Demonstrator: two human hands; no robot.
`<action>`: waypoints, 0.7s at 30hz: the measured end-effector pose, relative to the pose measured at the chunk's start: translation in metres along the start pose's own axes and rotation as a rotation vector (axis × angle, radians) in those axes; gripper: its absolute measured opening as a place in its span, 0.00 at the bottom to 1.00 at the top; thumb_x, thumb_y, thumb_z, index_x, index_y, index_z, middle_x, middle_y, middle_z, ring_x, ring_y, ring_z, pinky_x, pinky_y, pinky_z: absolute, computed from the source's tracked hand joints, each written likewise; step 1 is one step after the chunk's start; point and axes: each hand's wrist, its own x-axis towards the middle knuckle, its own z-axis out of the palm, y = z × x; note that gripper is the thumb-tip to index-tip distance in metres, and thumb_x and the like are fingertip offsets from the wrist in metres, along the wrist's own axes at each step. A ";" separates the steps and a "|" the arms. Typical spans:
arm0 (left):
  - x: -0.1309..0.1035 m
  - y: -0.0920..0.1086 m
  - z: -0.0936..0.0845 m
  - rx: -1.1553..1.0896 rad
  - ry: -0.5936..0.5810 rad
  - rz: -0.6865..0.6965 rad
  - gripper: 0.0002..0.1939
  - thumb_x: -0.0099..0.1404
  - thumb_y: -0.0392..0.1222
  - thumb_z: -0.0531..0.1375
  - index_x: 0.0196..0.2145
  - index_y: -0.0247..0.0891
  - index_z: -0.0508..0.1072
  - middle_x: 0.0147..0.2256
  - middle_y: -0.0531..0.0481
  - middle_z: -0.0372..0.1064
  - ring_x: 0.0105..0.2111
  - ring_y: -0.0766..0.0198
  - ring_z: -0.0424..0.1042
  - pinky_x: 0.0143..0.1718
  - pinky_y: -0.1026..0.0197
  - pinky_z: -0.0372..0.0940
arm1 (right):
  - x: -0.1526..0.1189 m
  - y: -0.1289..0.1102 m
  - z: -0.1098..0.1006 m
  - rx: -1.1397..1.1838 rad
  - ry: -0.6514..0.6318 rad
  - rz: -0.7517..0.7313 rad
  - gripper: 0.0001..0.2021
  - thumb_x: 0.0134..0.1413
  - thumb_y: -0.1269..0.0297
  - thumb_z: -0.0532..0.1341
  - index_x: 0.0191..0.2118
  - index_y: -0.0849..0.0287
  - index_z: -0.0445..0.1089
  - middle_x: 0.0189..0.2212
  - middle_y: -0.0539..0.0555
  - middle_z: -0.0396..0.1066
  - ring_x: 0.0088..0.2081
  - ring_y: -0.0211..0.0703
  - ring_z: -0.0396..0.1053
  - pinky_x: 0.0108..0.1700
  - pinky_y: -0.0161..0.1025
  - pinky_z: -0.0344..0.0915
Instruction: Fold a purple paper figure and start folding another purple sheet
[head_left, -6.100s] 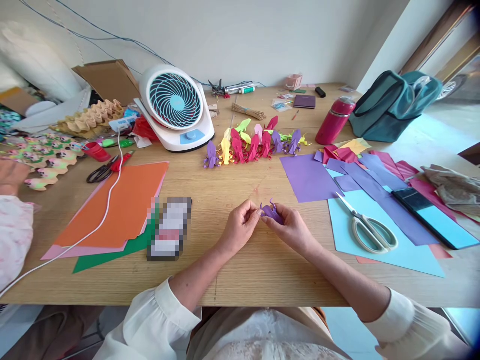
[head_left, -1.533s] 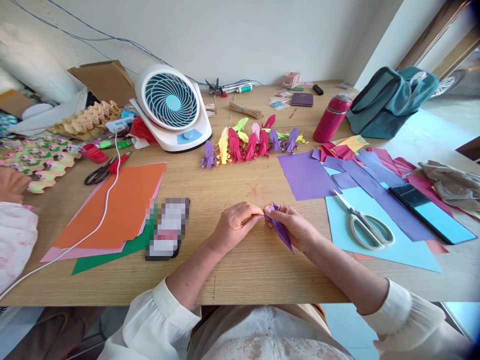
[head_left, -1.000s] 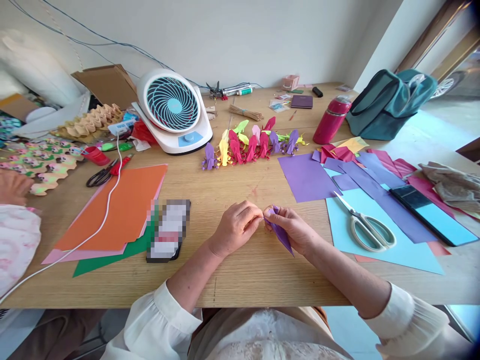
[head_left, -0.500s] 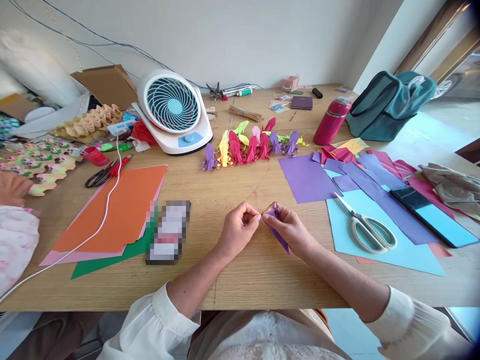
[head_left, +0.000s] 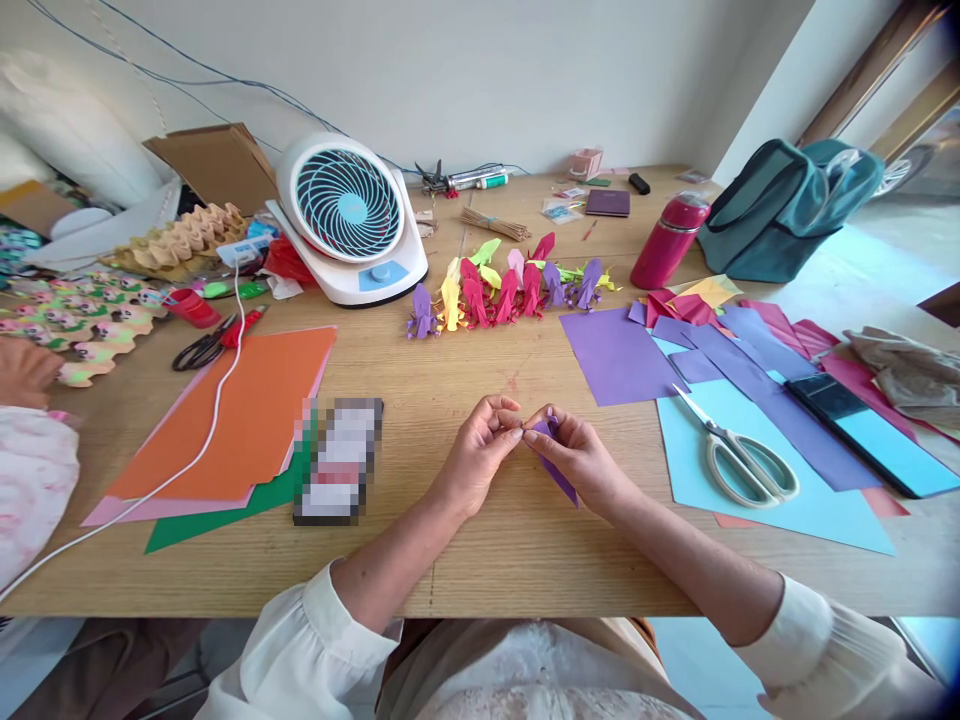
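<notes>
The right hand [head_left: 583,455] holds the folded purple paper [head_left: 556,460] between thumb and fingers, over the near middle of the table [head_left: 495,560]; the left hand [head_left: 484,450] pinches at its far-left tip, fingertips nearly meeting the right's. Beyond them sit colourful paper figures [head_left: 506,290], and white-handled scissors [head_left: 739,455] lie to the right

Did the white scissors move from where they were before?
No. The white scissors still lie on the light-blue sheet, their tip by the same corner of the big purple sheet.
</notes>
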 end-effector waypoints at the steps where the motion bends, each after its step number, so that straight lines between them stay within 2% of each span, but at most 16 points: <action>1: 0.000 0.000 -0.001 -0.018 -0.010 -0.023 0.15 0.59 0.41 0.64 0.42 0.41 0.65 0.31 0.55 0.65 0.29 0.70 0.64 0.31 0.67 0.58 | 0.000 0.001 0.000 -0.001 -0.006 -0.002 0.17 0.52 0.47 0.66 0.33 0.57 0.67 0.24 0.46 0.62 0.24 0.34 0.54 0.27 0.35 0.51; 4: 0.001 0.001 -0.003 0.050 -0.048 -0.004 0.14 0.61 0.41 0.62 0.45 0.41 0.67 0.31 0.54 0.64 0.29 0.68 0.64 0.32 0.66 0.59 | 0.001 0.002 0.000 -0.003 0.007 0.008 0.18 0.51 0.46 0.67 0.32 0.57 0.67 0.24 0.46 0.62 0.24 0.34 0.54 0.26 0.35 0.50; 8: 0.001 0.004 -0.005 0.372 -0.070 0.221 0.11 0.67 0.41 0.58 0.47 0.40 0.71 0.29 0.55 0.60 0.27 0.69 0.60 0.31 0.65 0.58 | 0.001 0.000 0.000 -0.003 0.025 0.033 0.18 0.51 0.47 0.67 0.32 0.57 0.66 0.22 0.45 0.58 0.23 0.34 0.52 0.26 0.35 0.49; 11: 0.000 0.005 -0.003 0.481 -0.058 0.327 0.10 0.69 0.41 0.57 0.46 0.39 0.72 0.29 0.54 0.59 0.27 0.68 0.60 0.32 0.65 0.59 | -0.001 -0.002 0.000 -0.010 0.020 0.039 0.18 0.52 0.48 0.67 0.33 0.57 0.65 0.22 0.44 0.56 0.22 0.33 0.50 0.25 0.35 0.47; 18: -0.001 0.006 -0.003 0.465 -0.089 0.304 0.11 0.69 0.41 0.57 0.48 0.38 0.70 0.28 0.55 0.58 0.26 0.69 0.58 0.29 0.66 0.57 | -0.004 -0.007 -0.003 -0.083 -0.032 0.011 0.19 0.54 0.45 0.64 0.33 0.57 0.65 0.19 0.43 0.53 0.21 0.33 0.48 0.23 0.35 0.46; 21: -0.001 0.008 -0.005 0.571 -0.127 0.407 0.11 0.71 0.40 0.56 0.49 0.39 0.70 0.29 0.54 0.60 0.27 0.68 0.60 0.32 0.65 0.60 | -0.005 -0.003 -0.004 -0.091 -0.047 0.024 0.17 0.57 0.46 0.62 0.34 0.56 0.65 0.20 0.43 0.54 0.21 0.33 0.49 0.23 0.35 0.46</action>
